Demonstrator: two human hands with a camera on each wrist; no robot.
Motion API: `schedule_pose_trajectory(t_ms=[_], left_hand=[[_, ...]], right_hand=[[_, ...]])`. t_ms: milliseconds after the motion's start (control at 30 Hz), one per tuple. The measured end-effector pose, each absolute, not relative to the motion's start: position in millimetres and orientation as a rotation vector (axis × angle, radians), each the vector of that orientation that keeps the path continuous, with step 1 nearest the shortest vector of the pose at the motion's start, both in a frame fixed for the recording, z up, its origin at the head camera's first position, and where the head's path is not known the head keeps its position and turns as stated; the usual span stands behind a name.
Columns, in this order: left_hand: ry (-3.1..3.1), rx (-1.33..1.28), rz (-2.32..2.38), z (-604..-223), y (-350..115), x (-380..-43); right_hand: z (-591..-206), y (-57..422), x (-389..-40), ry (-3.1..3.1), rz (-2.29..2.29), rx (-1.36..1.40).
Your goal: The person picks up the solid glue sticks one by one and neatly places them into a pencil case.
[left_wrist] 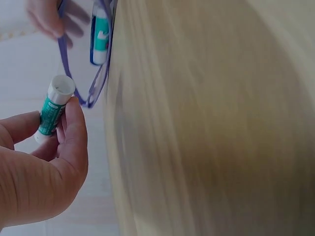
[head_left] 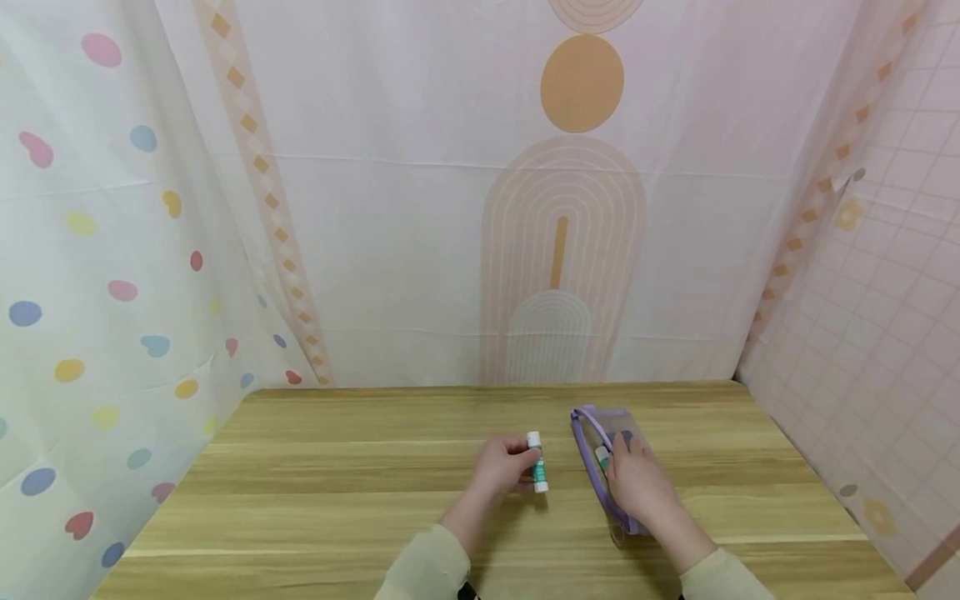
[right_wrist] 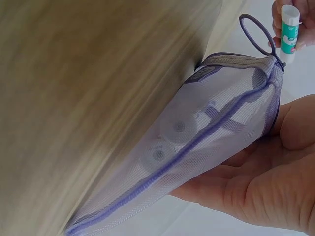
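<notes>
My left hand [head_left: 499,467] pinches a white and teal glue stick [head_left: 539,474] between thumb and fingers, roughly upright above the table. In the left wrist view its white end [left_wrist: 62,86] faces the camera. To the right, my right hand [head_left: 642,485] grips the side of a purple-edged mesh zipper pouch [right_wrist: 236,132], fingers at its rim. The pouch mouth gapes toward the left hand. Inside shows a second teal glue stick [left_wrist: 101,37] beside something dark blue. Through the mesh, two pale round pieces [right_wrist: 178,126] appear in the right wrist view.
The wood-grain table [head_left: 337,475] reaches back to a patterned curtain [head_left: 405,250]. Dotted cloth [head_left: 97,250] hangs on the left and checked cloth [head_left: 885,317] on the right. A loop [right_wrist: 257,34] sticks out from the pouch's end.
</notes>
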State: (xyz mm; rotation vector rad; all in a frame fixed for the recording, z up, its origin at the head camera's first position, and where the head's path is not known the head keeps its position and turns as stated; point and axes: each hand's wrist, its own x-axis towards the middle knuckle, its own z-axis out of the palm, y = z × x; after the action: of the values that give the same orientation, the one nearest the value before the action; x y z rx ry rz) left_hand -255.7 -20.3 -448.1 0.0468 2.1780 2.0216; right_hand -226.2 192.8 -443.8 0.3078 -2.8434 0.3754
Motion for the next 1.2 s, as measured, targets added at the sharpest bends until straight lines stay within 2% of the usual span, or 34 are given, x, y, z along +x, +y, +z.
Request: schedule_pose_trajectory(t_ms=[533,1200], left_hand=[[2.079,-0.130,2.099,-454.8,30.5,-252.9],[2.089,-0.247,2.160,-462.2,63.4,-257.3]], right_hand=[[-442.1,192.0,-225.4,-2.873,0.423,0.273],[-440.7,191.5,-227.1,-2.896,0.428,0.236]])
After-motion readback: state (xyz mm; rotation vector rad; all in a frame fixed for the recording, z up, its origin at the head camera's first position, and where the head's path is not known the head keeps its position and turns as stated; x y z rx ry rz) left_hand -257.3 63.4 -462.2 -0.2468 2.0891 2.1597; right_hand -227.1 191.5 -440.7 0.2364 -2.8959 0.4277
